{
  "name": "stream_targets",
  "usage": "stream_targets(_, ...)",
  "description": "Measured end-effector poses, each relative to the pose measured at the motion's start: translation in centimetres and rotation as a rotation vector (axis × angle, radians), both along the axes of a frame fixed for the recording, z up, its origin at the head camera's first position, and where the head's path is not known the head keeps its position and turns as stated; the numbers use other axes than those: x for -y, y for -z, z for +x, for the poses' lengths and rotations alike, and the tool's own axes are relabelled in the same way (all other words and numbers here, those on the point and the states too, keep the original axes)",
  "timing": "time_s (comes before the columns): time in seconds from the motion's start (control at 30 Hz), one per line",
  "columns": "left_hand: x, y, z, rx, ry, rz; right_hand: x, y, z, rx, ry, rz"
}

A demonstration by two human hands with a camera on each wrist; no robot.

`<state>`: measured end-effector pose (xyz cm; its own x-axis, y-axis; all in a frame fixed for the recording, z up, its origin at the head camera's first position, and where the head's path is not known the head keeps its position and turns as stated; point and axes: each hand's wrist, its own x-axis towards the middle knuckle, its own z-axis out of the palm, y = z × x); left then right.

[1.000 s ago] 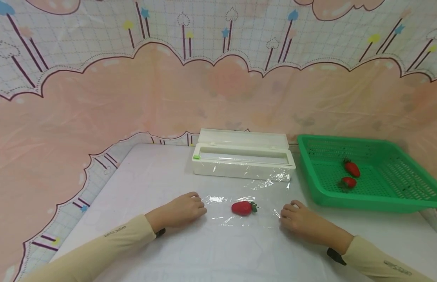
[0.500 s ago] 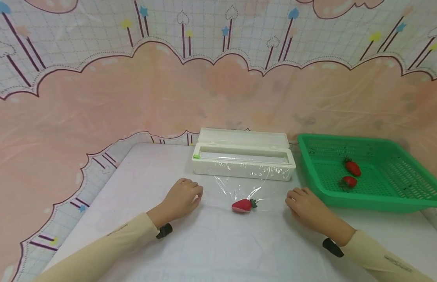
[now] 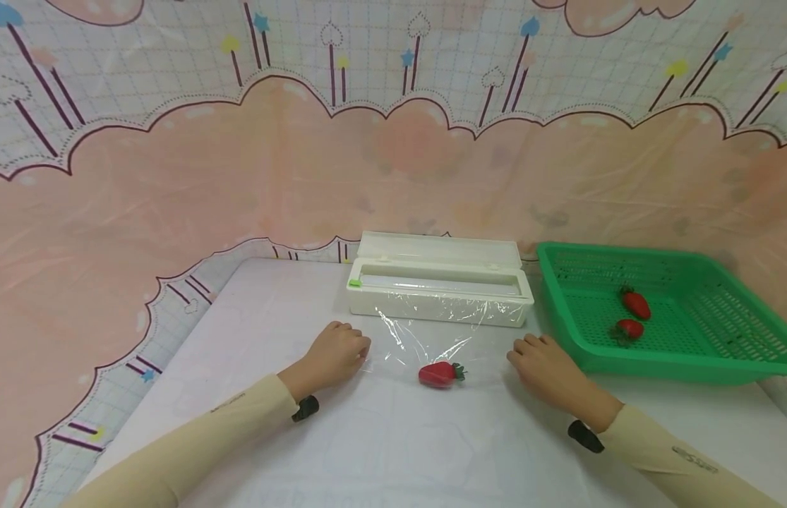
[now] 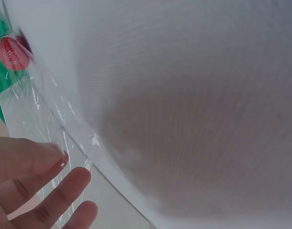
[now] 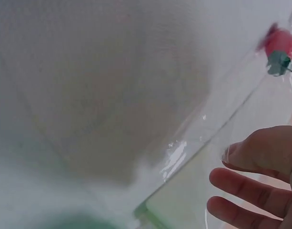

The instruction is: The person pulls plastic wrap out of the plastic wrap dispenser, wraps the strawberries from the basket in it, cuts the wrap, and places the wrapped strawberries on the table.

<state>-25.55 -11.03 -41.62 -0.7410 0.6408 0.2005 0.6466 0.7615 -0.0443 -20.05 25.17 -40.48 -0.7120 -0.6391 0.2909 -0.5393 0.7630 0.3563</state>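
Observation:
My left hand (image 3: pixel 334 356) pinches one side of a sheet of clear plastic wrap (image 3: pixel 399 346) between thumb and index finger, as the left wrist view shows. On the opposite side my right hand (image 3: pixel 548 368) pinches the wrap too; its thumb (image 5: pixel 253 150) shows with the other fingers spread below. The creased film runs from the front of a white wrap dispenser box (image 3: pixel 440 308) towards me. Between both hands a red strawberry (image 3: pixel 437 375) lies on its side on the white table, green leaves to the right, with the film's near part around it.
The dispenser's lid (image 3: pixel 439 250) stands up at the back, with the roll (image 3: pixel 431 283) inside. At the right a green plastic basket (image 3: pixel 561 339) holds two more strawberries (image 3: pixel 636 305). A patterned cloth (image 3: pixel 393 169) hangs behind the table (image 3: pixel 399 458).
Both hands have risen and moved a little towards the dispenser, lifting the film's near edge into creases above the table. The strawberry stays nearly in place.

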Motion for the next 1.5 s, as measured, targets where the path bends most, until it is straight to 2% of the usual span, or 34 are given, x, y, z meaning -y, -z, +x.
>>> stream_targets(0.23, 0.1, -0.8, 0.2, 0.022, -0.009, 0.022, -0.3, -0.9, -0.1, 0.035, 0.024, -0.037)
stream_targets(0.37, -0.2, -0.3, -0.7, 0.035, -0.008, -0.025, -0.1, -0.5, -0.7, 0.052, 0.012, -0.021)
stream_targets(0.5, -0.4, 0.4, -1.5, 0.038, -0.012, -0.048, 0.2, 0.2, -1.4, 0.121, 0.042, 0.030)
stream_targets(0.63, -0.6, 0.4, -1.9, 0.054, -0.009, -0.053, 0.5, 0.8, -1.9, 0.174, 0.072, 0.055)
stream_targets(0.87, -0.5, -0.6, -1.9, 0.134, 0.008, -0.061, 0.6, 0.4, -1.7, 0.128, 0.069, 0.068)
stream_targets(0.97, -0.6, -1.6, -1.4, 0.083, 0.020, -0.097, 0.8, -0.2, -1.4, 0.065, 0.045, 0.081)
stream_targets(1.03, -1.2, -2.1, -0.9, 0.001, 0.052, -0.122, 1.3, -0.5, -1.3, 0.020, 0.000, 0.066)
stream_targets(1.13, -3.2, -2.6, 0.1, -0.121, 0.128, -0.147, 2.6, -0.8, -1.2, 0.003, -0.092, 0.039)
stream_targets(1.2, -4.8, -2.5, 0.8, -0.158, 0.175, -0.167, 3.6, -0.9, -1.2, 0.017, -0.145, 0.038)
stream_targets(1.33, -7.5, -1.8, 1.7, -0.173, 0.219, -0.233, 5.6, -0.7, -1.5, 0.073, -0.187, 0.086)
stream_targets(1.5, -8.8, -0.5, 1.4, -0.163, 0.245, -0.257, 6.4, 0.4, -2.2, 0.073, -0.237, 0.084)
